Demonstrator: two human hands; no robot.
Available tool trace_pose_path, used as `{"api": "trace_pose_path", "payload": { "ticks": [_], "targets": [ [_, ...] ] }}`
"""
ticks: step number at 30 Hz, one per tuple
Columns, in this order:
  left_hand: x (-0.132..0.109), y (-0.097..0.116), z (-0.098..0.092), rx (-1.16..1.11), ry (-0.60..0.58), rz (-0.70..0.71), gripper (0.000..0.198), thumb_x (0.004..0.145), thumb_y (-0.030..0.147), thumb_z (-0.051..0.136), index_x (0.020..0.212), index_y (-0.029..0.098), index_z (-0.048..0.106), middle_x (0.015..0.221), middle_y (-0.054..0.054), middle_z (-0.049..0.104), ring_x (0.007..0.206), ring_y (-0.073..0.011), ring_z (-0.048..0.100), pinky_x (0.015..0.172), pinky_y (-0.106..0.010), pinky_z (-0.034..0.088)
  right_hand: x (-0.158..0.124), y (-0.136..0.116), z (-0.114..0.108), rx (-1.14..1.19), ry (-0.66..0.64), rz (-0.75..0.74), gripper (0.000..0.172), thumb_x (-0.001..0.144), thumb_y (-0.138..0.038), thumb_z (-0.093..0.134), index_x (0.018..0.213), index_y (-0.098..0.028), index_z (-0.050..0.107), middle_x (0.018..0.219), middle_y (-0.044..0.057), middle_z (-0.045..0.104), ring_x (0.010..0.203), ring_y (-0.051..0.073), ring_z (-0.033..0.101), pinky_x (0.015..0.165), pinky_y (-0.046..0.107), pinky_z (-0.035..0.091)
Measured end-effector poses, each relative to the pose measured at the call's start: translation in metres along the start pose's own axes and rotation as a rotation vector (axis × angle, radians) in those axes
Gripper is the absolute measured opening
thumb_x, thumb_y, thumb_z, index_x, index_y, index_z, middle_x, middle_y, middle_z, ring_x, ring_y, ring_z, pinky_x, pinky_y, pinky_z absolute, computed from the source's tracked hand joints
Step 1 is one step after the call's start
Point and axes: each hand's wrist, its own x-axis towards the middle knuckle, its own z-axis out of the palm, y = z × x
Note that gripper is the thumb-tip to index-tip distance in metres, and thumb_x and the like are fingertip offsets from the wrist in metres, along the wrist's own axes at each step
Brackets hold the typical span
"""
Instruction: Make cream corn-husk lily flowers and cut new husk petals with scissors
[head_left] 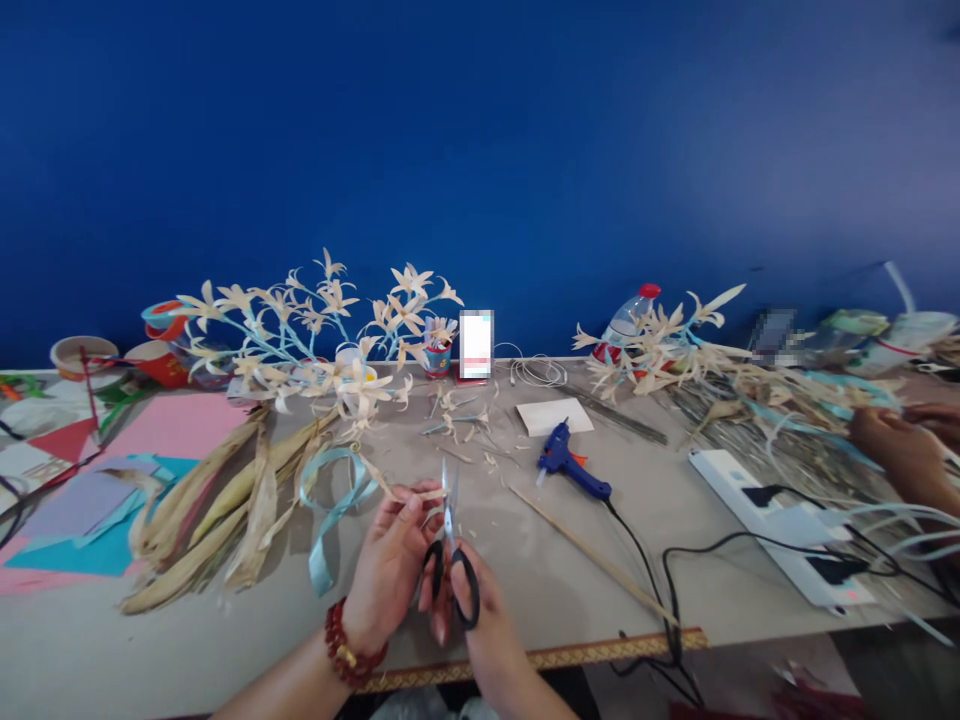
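Note:
My left hand (386, 562) is closed on a thin pale strip of dried husk (380, 482), pinched between thumb and fingers. A red bead bracelet (347, 645) circles that wrist. In my right hand (487, 605) are black-handled scissors (449, 518), fingers in the loops and blades pointing away from me. The husk strip's right end meets the blades; whether they are cutting it I cannot tell. Left of my hands lie a light-blue ribbon (322, 562) and a heap of dried corn husks (217, 515). Small husk scraps (491, 463) are scattered beyond the scissors.
Husk flowers on blue stems (289, 325) stand along the back. A blue glue gun (562, 455), a thin stick (592, 555) and a white power strip (739, 500) with black cables lie rightward. Another person's hand (892, 445) works at far right.

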Motion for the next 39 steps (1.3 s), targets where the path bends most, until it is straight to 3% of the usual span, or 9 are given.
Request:
{"api": "trace_pose_path", "payload": {
  "ticks": [3,8,14,17,20,25,31,39],
  "targets": [
    [-0.001,0.0,-0.001,0.079,0.052,-0.005,0.019,0.077,0.03,0.071,0.082,0.022,0.054,0.098,-0.002,0.069,0.067,-0.0122,0.066,0.031,-0.012,0.037,0.002,0.005,0.008,0.056,0.007,-0.003,0.051,0.08,-0.067,0.056,0.083,-0.017,0.053,0.06,-0.001,0.059,0.04,0.006,0.041,0.04,0.019,0.03],
    [-0.003,0.0,-0.003,0.177,0.094,-0.01,0.022,0.078,0.035,0.07,0.082,0.021,0.053,0.096,0.0,0.07,0.048,-0.006,0.061,0.024,-0.01,0.027,0.004,0.009,0.018,0.143,0.01,0.004,0.05,0.08,-0.067,0.055,0.079,-0.018,0.052,0.06,-0.001,0.057,0.04,0.007,0.044,0.039,0.02,0.032],
    [-0.002,0.002,-0.003,0.162,0.13,0.021,0.025,0.068,0.032,0.079,0.075,0.02,0.058,0.099,0.001,0.071,0.067,-0.0087,0.067,0.035,-0.01,0.04,0.003,0.005,0.022,0.182,0.024,0.047,0.05,0.078,-0.068,0.057,0.078,-0.018,0.052,0.059,-0.002,0.055,0.039,0.006,0.04,0.038,0.019,0.028],
    [-0.001,0.002,-0.003,0.162,0.13,0.028,0.022,0.068,0.031,0.079,0.074,0.02,0.06,0.099,0.0,0.072,0.078,-0.01,0.068,0.054,-0.012,0.051,0.003,0.005,0.022,0.178,0.034,0.056,0.049,0.079,-0.067,0.057,0.08,-0.018,0.051,0.058,-0.003,0.055,0.038,0.005,0.038,0.037,0.018,0.025],
    [-0.001,0.002,-0.004,0.162,0.127,0.029,0.02,0.068,0.03,0.079,0.072,0.021,0.061,0.1,0.0,0.072,0.085,-0.0108,0.068,0.066,-0.014,0.053,0.003,0.006,0.022,0.172,0.04,0.054,0.05,0.079,-0.067,0.057,0.082,-0.018,0.05,0.058,-0.003,0.056,0.038,0.004,0.036,0.037,0.017,0.024],
    [0.0,0.0,-0.005,0.128,0.136,0.023,0.02,0.07,0.028,0.079,0.073,0.02,0.061,0.096,0.0,0.073,0.082,-0.0117,0.068,0.069,-0.018,0.053,0.004,0.007,0.023,0.145,0.057,0.048,0.051,0.076,-0.069,0.059,0.082,-0.019,0.051,0.055,-0.004,0.054,0.037,0.004,0.034,0.036,0.017,0.021],
    [0.002,-0.001,-0.004,0.021,0.066,0.044,0.016,0.074,0.023,0.075,0.074,0.019,0.06,0.089,-0.001,0.072,0.078,-0.0119,0.066,0.072,-0.022,0.052,0.004,0.01,0.016,0.149,0.063,0.085,0.05,0.072,-0.066,0.067,0.074,-0.02,0.046,0.048,-0.007,0.05,0.034,0.003,0.027,0.035,0.016,0.019],
    [0.001,-0.001,0.0,0.025,0.047,-0.007,0.017,0.072,0.024,0.076,0.074,0.019,0.059,0.094,-0.003,0.073,0.079,-0.0144,0.067,0.073,-0.026,0.054,0.002,0.007,0.003,0.127,-0.024,0.013,0.053,0.079,-0.07,0.053,0.082,-0.017,0.051,0.057,-0.002,0.058,0.038,0.005,0.035,0.037,0.017,0.024]
  ]
}}
